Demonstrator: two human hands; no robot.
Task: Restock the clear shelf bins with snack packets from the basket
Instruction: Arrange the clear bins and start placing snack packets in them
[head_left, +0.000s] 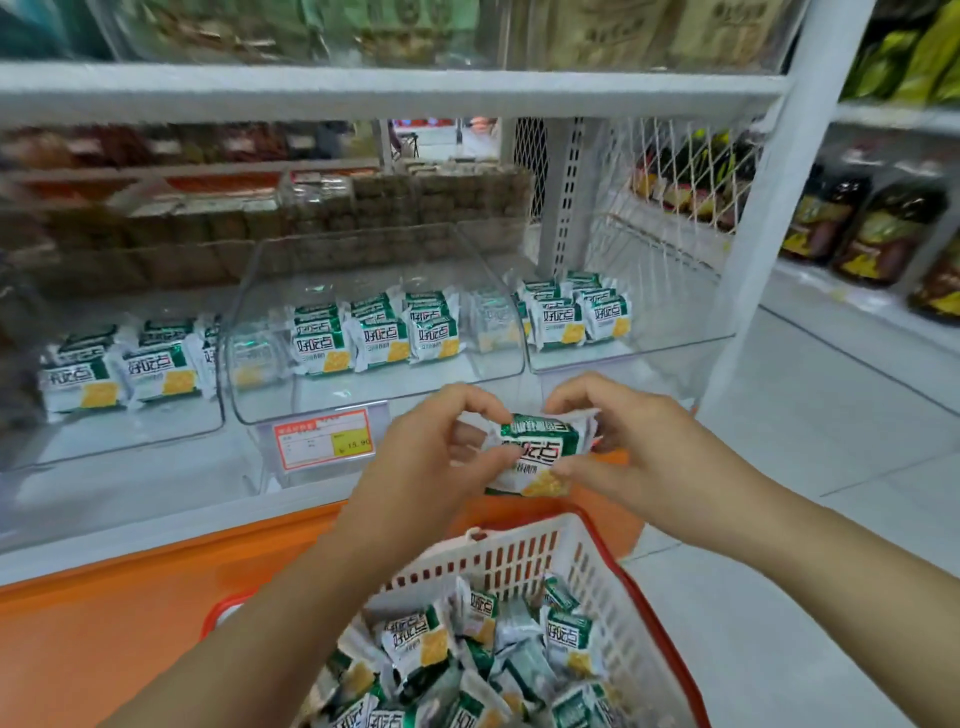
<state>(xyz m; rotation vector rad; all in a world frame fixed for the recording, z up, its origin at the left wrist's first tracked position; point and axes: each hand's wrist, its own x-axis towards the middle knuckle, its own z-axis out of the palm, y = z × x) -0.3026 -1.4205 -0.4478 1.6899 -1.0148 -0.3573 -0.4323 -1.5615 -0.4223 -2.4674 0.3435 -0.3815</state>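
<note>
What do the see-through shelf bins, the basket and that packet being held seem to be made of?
Bins: clear, glossy hard plastic; their packets show through. Basket: white moulded plastic, matt, with slotted walls and a red rim. Held packet: thin shiny printed film, plastic or foil, unclear; its sealed ends crinkle.

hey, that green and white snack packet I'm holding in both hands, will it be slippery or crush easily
Probably light: the snack packet is held by fingertip pinches of the left hand and right hand. Its glossy film looks slippery, so it may slide. The flat sealed ends look floppy; the middle seems stiffer, possibly crushable.
</note>
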